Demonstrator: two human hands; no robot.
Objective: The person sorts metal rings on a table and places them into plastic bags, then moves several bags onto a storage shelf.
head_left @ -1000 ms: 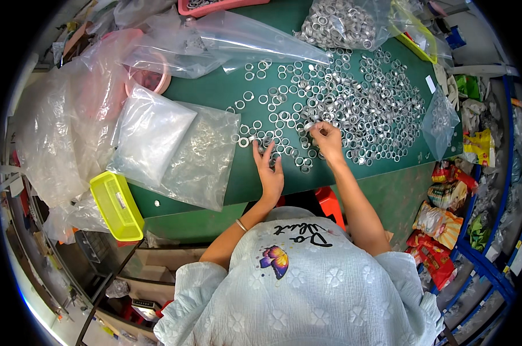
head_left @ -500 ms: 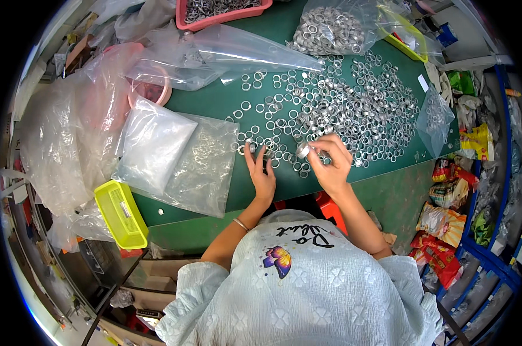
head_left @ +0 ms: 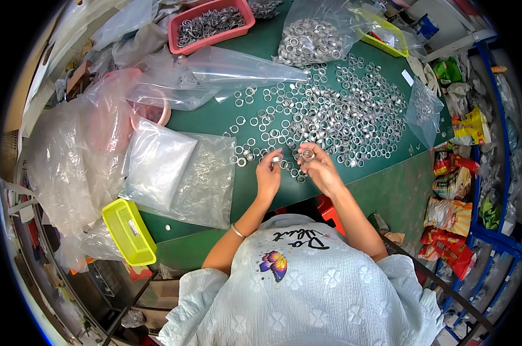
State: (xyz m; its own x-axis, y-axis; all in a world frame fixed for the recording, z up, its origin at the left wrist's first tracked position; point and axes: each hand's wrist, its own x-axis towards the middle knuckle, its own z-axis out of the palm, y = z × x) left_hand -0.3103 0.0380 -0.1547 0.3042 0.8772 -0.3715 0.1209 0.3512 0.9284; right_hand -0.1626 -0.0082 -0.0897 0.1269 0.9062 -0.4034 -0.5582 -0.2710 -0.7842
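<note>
Over the near edge of the green table (head_left: 209,118), my two hands are close together. My left hand (head_left: 268,179) pinches a small metal ring (head_left: 276,158) between thumb and fingertips. In my right hand (head_left: 323,175), a silver metal ring (head_left: 308,154) is gripped with its round opening facing up. Just beyond both hands spreads a wide heap of loose metal rings (head_left: 353,109), thinning to scattered single rings toward the left.
Left of my hands lie clear plastic bags (head_left: 206,179) and a yellow-green basket (head_left: 129,233). At the back are a pink tray (head_left: 251,20) of small metal parts and a clear bag of rings (head_left: 310,41). Blue shelving (head_left: 480,196) with packets stands at the right.
My left hand has lifted a ring from the scattered ones and moved right. My right hand has turned its ring and come nearer the left. The view has shifted slightly.
</note>
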